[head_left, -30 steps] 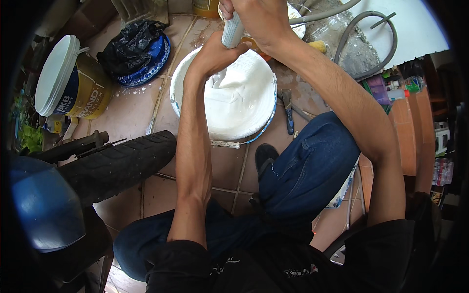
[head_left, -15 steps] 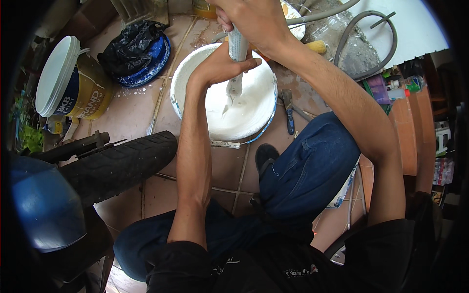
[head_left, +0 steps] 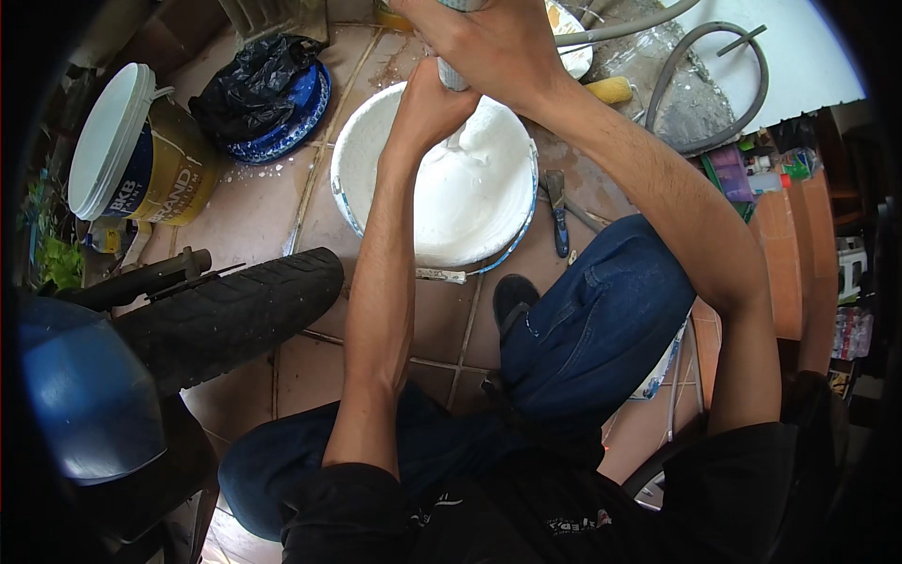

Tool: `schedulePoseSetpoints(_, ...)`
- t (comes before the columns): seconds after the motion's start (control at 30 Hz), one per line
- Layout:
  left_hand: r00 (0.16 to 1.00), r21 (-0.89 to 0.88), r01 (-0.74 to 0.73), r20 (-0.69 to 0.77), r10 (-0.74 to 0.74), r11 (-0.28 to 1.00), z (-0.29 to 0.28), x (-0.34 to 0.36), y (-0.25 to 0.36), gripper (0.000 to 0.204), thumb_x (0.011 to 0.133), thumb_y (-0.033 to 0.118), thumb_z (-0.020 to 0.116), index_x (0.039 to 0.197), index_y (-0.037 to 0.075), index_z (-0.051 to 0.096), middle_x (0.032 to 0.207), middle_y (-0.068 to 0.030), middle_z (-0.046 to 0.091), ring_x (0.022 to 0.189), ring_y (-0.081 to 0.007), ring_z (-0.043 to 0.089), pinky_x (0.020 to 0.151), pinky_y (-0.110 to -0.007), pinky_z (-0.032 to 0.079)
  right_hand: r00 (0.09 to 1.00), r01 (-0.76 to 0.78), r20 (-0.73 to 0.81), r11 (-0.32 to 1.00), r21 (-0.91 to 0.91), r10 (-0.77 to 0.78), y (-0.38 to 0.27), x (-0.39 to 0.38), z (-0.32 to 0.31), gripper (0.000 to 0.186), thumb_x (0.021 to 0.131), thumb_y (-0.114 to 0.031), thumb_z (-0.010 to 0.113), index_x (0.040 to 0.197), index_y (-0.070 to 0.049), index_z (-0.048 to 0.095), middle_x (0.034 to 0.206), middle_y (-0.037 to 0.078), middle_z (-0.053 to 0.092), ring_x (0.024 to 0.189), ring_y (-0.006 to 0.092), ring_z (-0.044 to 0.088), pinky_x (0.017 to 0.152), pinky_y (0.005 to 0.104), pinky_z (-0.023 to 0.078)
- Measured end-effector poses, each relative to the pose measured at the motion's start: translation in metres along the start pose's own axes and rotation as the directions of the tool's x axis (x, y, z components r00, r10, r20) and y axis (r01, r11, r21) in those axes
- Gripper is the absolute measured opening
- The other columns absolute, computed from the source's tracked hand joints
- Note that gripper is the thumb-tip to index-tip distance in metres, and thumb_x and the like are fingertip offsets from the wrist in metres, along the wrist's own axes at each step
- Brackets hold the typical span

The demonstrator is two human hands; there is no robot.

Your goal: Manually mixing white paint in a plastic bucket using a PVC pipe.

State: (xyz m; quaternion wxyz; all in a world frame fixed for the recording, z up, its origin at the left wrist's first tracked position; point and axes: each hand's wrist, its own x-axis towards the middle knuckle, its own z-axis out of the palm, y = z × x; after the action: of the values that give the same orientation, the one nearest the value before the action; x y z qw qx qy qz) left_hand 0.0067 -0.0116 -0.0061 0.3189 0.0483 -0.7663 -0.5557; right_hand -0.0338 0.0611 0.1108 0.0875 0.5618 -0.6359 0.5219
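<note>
A white bucket (head_left: pixel 349 179) full of thick white paste stands on the tiled floor in front of me. A paste-covered stirring stick (head_left: pixel 454 80) rises out of it. My left hand (head_left: pixel 425 105) grips the stick low, just above the paste. Above it, my right hand (head_left: pixel 489 42) wraps the stick's upper part near the top edge of the view. Both forearms reach forward over my knees in blue jeans.
A yellow and blue lidded bucket (head_left: pixel 141 155) stands at the left, a black plastic bag on a blue basin (head_left: pixel 268 89) behind it. A motorcycle tyre (head_left: pixel 225 315) lies near my left knee. A scraper (head_left: pixel 557 211) lies right of the bucket; grey hoses (head_left: pixel 700 85) beyond.
The stick has gone down into the paste and both hands have shifted slightly along it, the left hand sliding lower toward the bucket.
</note>
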Motion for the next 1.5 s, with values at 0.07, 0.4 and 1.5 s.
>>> schedulePoseSetpoints(0.07, 0.998, -0.017, 0.008, 0.066, -0.007, 1.000, -0.004, 0.001, 0.000, 0.028, 0.088, 0.020, 0.074, 0.103, -0.003, 0.072, 0.091, -0.0184, 0.076, 0.088, -0.0279, 0.074, 0.077, -0.041, 0.056, 0.998, -0.050, 0.029, 0.999, -0.009, 0.050, 0.000, 0.002, 0.001, 0.037, 0.089, -0.032, 0.071, 0.101, 0.004, 0.069, 0.075, 0.019, 0.071, 0.070, 0.0289, 0.073, 0.069, 0.0388, 0.060)
schedulePoseSetpoints(0.4, 0.906, -0.003, 0.117, 0.409, -0.105, 0.993, -0.016, -0.003, 0.015, 0.037, 0.086, 0.025, 0.080, 0.111, 0.001, 0.068, 0.089, -0.0111, 0.074, 0.084, -0.0218, 0.071, 0.079, -0.037, 0.056, 0.952, -0.305, 0.052, 0.915, 0.266, 0.302, -0.042, 0.010, -0.013, 0.025, 0.092, -0.011, 0.064, 0.075, 0.007, 0.061, 0.062, 0.009, 0.062, 0.052, 0.0160, 0.063, 0.050, 0.0344, 0.053)
schedulePoseSetpoints(1.5, 0.999, 0.079, 0.024, -0.041, -0.021, 0.997, 0.012, 0.008, -0.016, 0.038, 0.084, 0.022, 0.076, 0.109, -0.005, 0.070, 0.106, -0.0253, 0.074, 0.099, -0.0365, 0.072, 0.086, -0.046, 0.055, 0.984, 0.016, -0.177, 1.000, -0.025, -0.021, 0.006, 0.003, 0.002, 0.029, 0.089, -0.026, 0.070, 0.091, 0.003, 0.070, 0.072, 0.017, 0.070, 0.067, 0.0286, 0.072, 0.067, 0.0389, 0.058)
